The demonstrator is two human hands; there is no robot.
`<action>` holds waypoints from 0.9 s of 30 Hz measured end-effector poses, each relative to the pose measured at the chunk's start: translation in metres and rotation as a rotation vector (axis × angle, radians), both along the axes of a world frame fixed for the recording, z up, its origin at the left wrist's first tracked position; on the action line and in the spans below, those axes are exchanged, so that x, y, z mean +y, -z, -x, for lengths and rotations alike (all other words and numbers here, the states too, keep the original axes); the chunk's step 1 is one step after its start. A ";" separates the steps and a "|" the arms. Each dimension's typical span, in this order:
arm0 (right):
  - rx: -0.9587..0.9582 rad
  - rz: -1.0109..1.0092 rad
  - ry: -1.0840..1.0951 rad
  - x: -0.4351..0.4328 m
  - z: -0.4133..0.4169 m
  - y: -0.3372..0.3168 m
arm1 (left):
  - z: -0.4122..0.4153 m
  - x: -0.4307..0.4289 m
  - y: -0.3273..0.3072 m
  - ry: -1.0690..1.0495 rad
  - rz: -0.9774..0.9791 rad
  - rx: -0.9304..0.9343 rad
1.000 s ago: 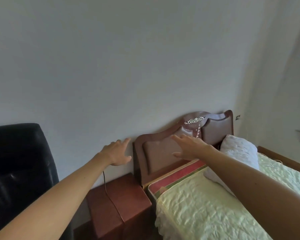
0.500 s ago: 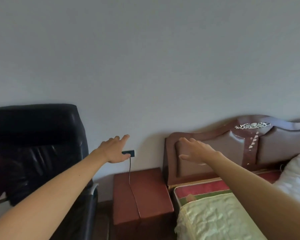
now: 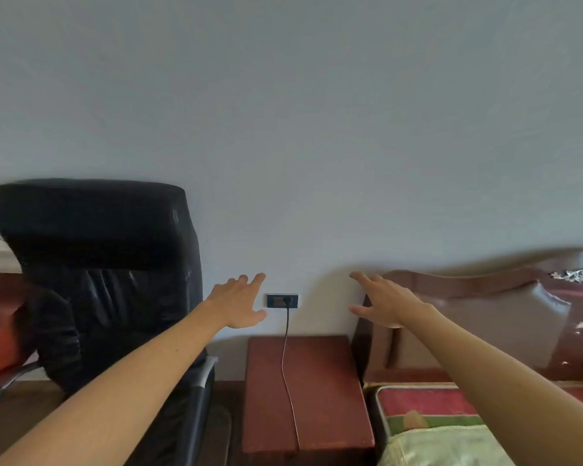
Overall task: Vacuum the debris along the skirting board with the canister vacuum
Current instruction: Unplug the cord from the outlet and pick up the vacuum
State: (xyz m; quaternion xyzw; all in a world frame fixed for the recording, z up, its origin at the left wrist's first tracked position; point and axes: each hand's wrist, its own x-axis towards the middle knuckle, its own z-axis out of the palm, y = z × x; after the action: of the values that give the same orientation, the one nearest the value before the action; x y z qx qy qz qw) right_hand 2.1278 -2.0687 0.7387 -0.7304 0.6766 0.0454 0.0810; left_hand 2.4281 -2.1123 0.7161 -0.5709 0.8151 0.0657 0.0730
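Note:
Both my arms reach forward toward the grey wall. My left hand (image 3: 238, 302) is held up with fingers spread, just left of a dark wall socket (image 3: 282, 300). A black plug sits in that socket and its thin cable (image 3: 285, 364) hangs down across the bedside cabinet. My right hand (image 3: 382, 302) is also spread and holds nothing, in front of the left end of the headboard. No vacuum, hose or skirting board is in view.
A black leather office chair (image 3: 98, 264) stands at the left, with a metal armrest (image 3: 204, 375). A reddish wooden bedside cabinet (image 3: 317, 391) sits below the socket. The brown padded headboard (image 3: 478, 317) and the bed (image 3: 431, 425) fill the right.
The view has swung left: the bed and headboard slid to the right and the black chair and the wall socket came into the middle. Both hands stay spread and hold nothing.

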 end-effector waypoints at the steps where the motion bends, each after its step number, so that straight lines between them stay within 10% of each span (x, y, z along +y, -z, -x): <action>1: -0.005 -0.010 0.000 -0.008 -0.001 0.004 | -0.003 -0.009 0.004 -0.004 -0.008 -0.004; 27: -0.285 -0.299 -0.113 -0.239 -0.028 0.253 | 0.036 -0.124 0.260 -0.233 -0.315 0.156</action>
State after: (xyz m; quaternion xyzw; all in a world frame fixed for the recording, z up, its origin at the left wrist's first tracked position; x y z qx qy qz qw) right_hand 2.1560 -2.3077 0.4860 -0.7462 0.6020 0.0460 0.2805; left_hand 2.3921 -2.2363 0.4559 -0.6358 0.7265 0.2445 0.0901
